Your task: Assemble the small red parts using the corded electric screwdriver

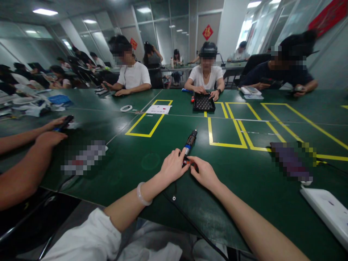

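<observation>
Both hands meet at the near end of a black tool (189, 142) lying on the green table (130, 163) — the left hand (172, 167) rests fingers on it, the right hand (204, 173) pinches its small red end. A black cable (190, 221) runs toward the table edge.

Bare green table (152, 161) around; blurred objects (84, 157) flank it.

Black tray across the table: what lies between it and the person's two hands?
Head view: only the black-and-blue tool on bare green mat, its near end at the left hand and right hand; black tray.
</observation>
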A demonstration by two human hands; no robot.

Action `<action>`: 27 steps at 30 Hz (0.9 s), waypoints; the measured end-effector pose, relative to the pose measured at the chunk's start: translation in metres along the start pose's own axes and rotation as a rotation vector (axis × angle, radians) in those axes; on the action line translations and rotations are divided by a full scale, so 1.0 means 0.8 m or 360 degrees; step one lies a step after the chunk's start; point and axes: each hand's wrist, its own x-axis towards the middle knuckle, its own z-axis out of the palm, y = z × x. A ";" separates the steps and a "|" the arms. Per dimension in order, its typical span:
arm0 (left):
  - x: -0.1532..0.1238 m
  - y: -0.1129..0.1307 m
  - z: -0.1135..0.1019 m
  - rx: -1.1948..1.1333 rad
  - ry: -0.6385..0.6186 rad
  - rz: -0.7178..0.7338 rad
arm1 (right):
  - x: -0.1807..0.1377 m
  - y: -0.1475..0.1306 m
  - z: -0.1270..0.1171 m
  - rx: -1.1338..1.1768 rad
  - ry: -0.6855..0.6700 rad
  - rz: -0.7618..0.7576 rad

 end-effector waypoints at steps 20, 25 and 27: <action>0.028 -0.178 0.000 0.0194 -0.0079 -0.0346 | -0.001 0.008 0.000 0.0114 -0.0079 -0.0060; 0.054 -0.251 0.005 0.0224 -0.0106 -0.0554 | 0.000 0.006 0.001 0.0105 -0.0084 -0.0051; 0.063 -0.273 0.005 0.0242 -0.0135 -0.0630 | 0.001 0.007 0.002 0.0100 -0.0088 -0.0050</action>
